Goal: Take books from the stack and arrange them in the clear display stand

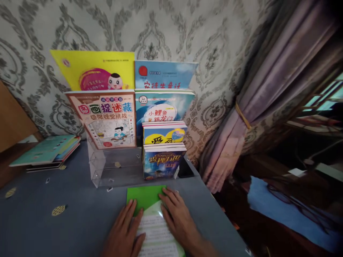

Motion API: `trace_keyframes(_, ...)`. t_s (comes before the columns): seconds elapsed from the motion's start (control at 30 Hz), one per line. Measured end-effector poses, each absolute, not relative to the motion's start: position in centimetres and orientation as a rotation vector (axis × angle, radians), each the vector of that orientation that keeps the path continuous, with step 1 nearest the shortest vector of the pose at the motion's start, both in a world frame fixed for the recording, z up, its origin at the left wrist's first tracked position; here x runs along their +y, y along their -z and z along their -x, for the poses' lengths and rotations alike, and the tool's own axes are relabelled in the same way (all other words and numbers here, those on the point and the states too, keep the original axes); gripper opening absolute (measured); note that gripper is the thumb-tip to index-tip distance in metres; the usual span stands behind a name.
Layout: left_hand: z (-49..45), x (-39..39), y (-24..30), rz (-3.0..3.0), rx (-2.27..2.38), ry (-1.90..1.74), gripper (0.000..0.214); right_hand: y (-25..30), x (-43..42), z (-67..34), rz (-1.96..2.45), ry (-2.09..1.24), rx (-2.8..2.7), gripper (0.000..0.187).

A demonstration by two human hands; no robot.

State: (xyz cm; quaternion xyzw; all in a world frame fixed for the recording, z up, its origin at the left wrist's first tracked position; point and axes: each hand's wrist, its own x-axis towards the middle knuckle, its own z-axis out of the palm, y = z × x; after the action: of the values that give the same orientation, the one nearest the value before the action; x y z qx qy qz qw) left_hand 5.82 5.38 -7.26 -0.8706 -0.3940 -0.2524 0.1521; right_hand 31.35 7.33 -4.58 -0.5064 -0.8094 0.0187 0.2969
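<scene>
A green and white book (152, 225) with lines of print lies flat on the table near its front edge. Along its left side rests my left hand (124, 228), fingers stretched out over the cover. My right hand (178, 216) lies on the book's right side, its fingers spread and pointing at the green top. Just beyond the book stands a clear tiered rack (115, 175). Its left column holds a yellow book (93, 60) behind a picture-puzzle book (107, 121). In the right column, several books stand in tiers, with a dark blue book (162, 164) at the front.
A stack of thin books (48, 150) lies at the table's left, beside a wooden panel (13, 117). Behind the rack's right corner lies a dark flat object (185, 169). A tied curtain (235, 125) hangs on the right, past the table (80, 221). Blue cloth (289, 217) lies lower right.
</scene>
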Motion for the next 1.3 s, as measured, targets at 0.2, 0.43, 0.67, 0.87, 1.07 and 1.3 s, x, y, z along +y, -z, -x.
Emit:
trace_keyframes(0.2, -6.5, 4.5, 5.9, 2.642, -1.457, 0.619, 0.049, 3.5, 7.6, -30.8, 1.437, -0.136, -2.216, 0.037)
trace_keyframes(0.43, -6.1, 4.8, 4.7, 2.724, -1.458, 0.618, 0.05, 2.0, 7.4, -29.9, 1.572, -0.115, -2.303, 0.045)
trace_keyframes(0.67, -5.8, 4.9, 4.8, 2.728, -1.445, 0.667, 0.05, 1.7, 7.1, -29.7, 1.673, -0.105, -2.161, 0.046)
trace_keyframes(0.87, -5.8, 5.0, 4.6, 2.746, -1.501, 0.639, 0.051, 2.1, 6.0, -31.0, 1.576, -0.197, -2.118, 0.039)
trace_keyframes(1.07, -5.8, 5.2, 4.6, 2.749, -1.49, 0.667, 0.05, 3.0, 3.4, -32.8, 1.422, -0.289, -2.08, 0.037)
trace_keyframes(1.3, -6.0, 5.0, 4.6, 2.735, -1.499, 0.688, 0.051, 3.2, 1.0, -33.2, 1.381, -0.388, -1.993, 0.032)
